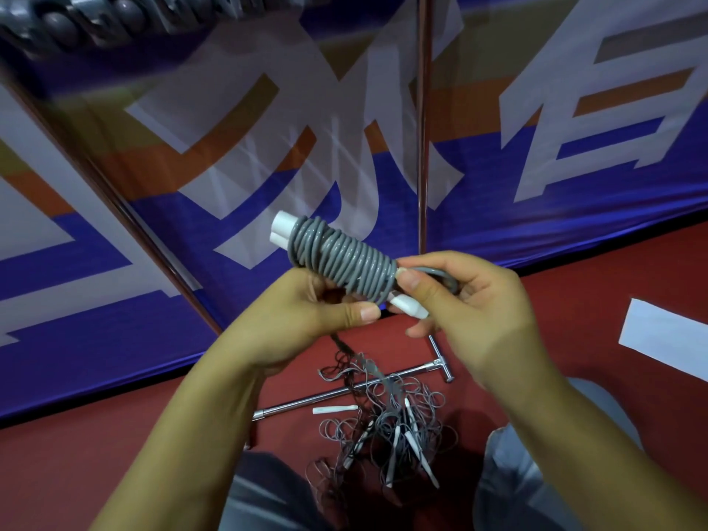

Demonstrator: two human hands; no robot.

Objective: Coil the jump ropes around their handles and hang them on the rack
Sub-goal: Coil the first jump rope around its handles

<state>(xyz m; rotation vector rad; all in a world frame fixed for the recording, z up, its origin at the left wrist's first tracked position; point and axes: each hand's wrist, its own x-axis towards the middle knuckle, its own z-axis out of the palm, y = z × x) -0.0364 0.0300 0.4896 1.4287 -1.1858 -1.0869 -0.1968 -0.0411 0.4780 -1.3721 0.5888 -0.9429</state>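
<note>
1. Underfoot: a red floor [115, 454], with a white paper sheet [666, 335] lying on it at the right edge.
2. Far side: a banner [498, 185] in blue, orange and tan with large white characters, standing behind two thin metal poles [422, 128], one upright, one slanting down from the upper left.
3. Top left corner: a dark grey rack [95, 21] of rounded weights, blurred.
4. Coiled jump rope [341, 258]: grey cord wound in tight turns around two white handles held together. Held in mid-air at the middle of the view, above the floor. Long axis diagonal; the blunt white butt ends point far and left, the tapered white tips point near and right.
5. Left hand [302, 320]: fingers curled under the bundle from below, thumb laid along its near side, gripping it.
6. Right hand [471, 300]: thumb and fingers pinching the last grey loop of cord just beside the tapered tips.
7. Loose jump ropes [387, 419]: a tangled heap of grey cord and white handles on the floor, near, between the person's knees.
8. Chrome T-shaped bar [344, 392]: lying on the floor under the far part of the heap.
</note>
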